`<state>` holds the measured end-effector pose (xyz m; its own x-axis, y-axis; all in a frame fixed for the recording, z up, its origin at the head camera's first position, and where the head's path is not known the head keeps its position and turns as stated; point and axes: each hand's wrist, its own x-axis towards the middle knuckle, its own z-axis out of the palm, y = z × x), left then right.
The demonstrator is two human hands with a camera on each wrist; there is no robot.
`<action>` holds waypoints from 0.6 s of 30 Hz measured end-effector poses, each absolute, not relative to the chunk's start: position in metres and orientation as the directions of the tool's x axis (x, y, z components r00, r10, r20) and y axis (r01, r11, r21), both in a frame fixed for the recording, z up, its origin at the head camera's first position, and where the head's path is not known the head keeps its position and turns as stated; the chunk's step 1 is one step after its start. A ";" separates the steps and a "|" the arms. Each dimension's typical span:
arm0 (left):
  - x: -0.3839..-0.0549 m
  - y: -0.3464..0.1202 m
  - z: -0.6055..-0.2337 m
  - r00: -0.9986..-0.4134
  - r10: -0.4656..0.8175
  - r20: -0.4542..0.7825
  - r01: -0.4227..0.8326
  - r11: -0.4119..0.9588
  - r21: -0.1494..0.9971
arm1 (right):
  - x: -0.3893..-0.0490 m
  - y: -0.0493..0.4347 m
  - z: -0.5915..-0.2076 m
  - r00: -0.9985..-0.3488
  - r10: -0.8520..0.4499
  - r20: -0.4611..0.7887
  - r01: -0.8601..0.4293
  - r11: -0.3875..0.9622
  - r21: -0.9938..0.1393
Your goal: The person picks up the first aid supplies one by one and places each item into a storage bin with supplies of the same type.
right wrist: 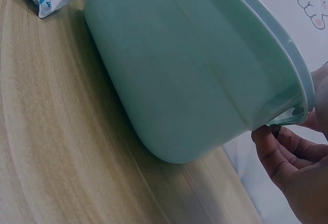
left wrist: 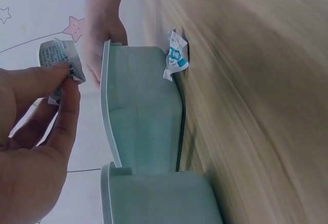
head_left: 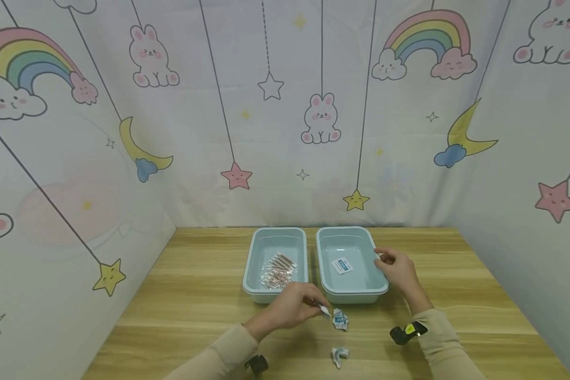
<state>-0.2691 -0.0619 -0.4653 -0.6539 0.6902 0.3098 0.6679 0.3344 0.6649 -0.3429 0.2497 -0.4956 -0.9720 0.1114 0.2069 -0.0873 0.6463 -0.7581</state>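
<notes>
My left hand [head_left: 294,305] pinches a small folded white paper packet [left wrist: 57,55] with printed text between thumb and fingers, in front of the two tubs. My right hand [head_left: 399,270] grips the right rim of the right pale blue tub [head_left: 352,291]; in the right wrist view its fingertips [right wrist: 266,142] lie under that rim. Inside this tub lies a flat white square packet [head_left: 342,265] with blue print. A crumpled white and blue wrapper [head_left: 340,319] lies on the table just before the tub, close to my left fingertips.
The left pale blue tub [head_left: 250,282] holds several thin brown sticks with white tips [head_left: 279,270] in clear wrapping. A second crumpled wrapper [head_left: 339,356] lies nearer the front of the wooden table [head_left: 185,316]. Patterned cloth walls [head_left: 266,137] stand behind and at both sides.
</notes>
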 end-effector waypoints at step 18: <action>-0.282 -0.056 -0.457 -0.705 0.645 0.296 0.615 0.348 0.707 | -0.341 0.250 -0.492 -0.973 0.106 0.205 -0.088 0.648 -0.756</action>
